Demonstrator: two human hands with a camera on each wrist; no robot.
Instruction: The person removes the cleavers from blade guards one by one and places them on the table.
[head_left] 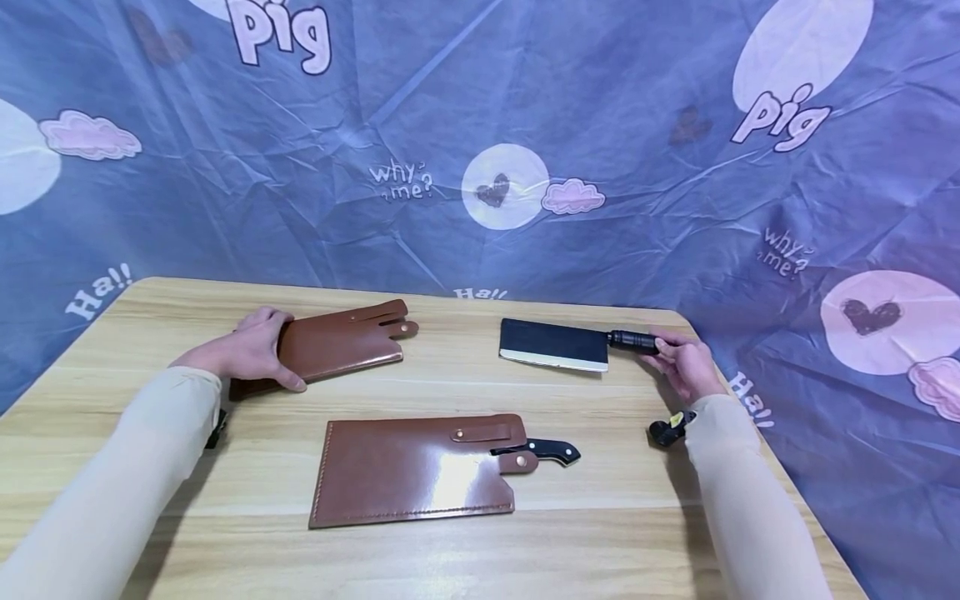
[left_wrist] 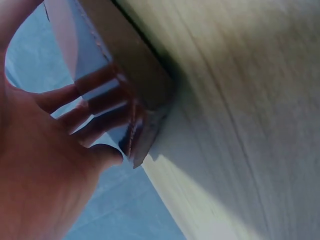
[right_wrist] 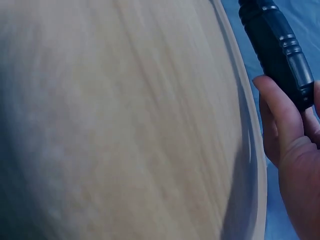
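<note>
My left hand point(head_left: 251, 346) spans the closed end of a brown leather knife sheath point(head_left: 341, 342), thumb at its near edge and fingers toward the far edge. In the left wrist view, the fingers reflect in the glossy leather point(left_wrist: 102, 85). The sheath's strap end, with a snap, points right. At the back right, my right hand point(head_left: 686, 362) pinches the butt of the black handle point(head_left: 633, 341) of a cleaver point(head_left: 555, 343). Its dark blade has a bright edge facing me and points left, toward the sheath. The right wrist view shows thumb and fingers around the handle end point(right_wrist: 282, 55).
A second brown sheath point(head_left: 412, 475) lies front and centre on the wooden table point(head_left: 450, 567), a black riveted knife handle point(head_left: 555, 452) sticking out of its right end. A blue printed cloth point(head_left: 420, 100) hangs behind the table and along its right side.
</note>
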